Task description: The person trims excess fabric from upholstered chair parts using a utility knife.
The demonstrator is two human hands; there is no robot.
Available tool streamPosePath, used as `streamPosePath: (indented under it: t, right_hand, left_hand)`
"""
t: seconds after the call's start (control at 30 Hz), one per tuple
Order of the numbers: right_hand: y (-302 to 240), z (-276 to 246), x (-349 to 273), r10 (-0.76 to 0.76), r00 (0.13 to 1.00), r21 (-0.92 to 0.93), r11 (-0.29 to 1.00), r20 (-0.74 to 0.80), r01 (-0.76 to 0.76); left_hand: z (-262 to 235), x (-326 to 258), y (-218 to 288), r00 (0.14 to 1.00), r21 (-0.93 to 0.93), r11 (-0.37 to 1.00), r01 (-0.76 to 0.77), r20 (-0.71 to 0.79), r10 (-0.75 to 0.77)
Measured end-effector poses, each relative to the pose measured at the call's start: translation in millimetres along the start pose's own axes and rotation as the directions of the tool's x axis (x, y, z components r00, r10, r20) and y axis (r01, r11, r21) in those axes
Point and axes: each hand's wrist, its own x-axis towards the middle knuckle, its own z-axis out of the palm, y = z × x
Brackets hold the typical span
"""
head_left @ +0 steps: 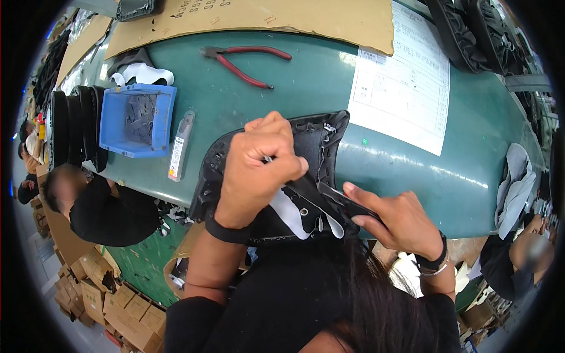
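A black upholstered pad lies with its gathered, fastened edge facing up at the table's near edge, against my body. My left hand is closed in a fist above it, gripping a strip of black cover material pulled taut toward the right. My right hand holds a slim dark tool with a metal edge, its tip against that strip; its exact kind is unclear. White fabric strips and a small metal-ringed hole show on the pad.
Red-handled cutting pliers, a grey utility knife and a blue bin of small grey pieces lie on the green table. Printed sheets, cardboard, black pads and grey fabric surround them. People sit left and right.
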Motion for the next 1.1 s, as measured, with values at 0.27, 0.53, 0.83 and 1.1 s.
streamPosePath:
  t: [0.27, 0.53, 0.83, 1.1]
  right_hand:
    - [-20.7, 15.5, -56.5, -0.005, 0.994, -0.371, 0.928, -0.111, -0.037]
    - [-3.8, -20.1, -15.0, -0.056, 0.99, -0.559, 0.828, -0.13, -0.026]
    - [-12.3, -16.2, -6.8, -0.176, 0.981, -0.616, 0.783, -0.081, 0.089]
    - [-21.5, 54.6, -32.9, -0.002, 0.914, -0.365, 0.917, -0.406, -0.161]
  left_hand:
    - [-21.2, -2.7, 3.3, 0.96, -0.129, 0.989, -0.067, -0.279, 0.028]
    - [-30.5, -49.5, 46.4, 0.998, 0.176, 0.983, 0.049, -0.054, -0.04]
    - [28.2, -38.2, 6.8, 0.945, 0.49, 0.822, -0.289, 0.281, 0.165]
    - [-18.1, -3.9, 4.7, 0.932, -0.392, 0.849, -0.356, -0.079, 0.354]
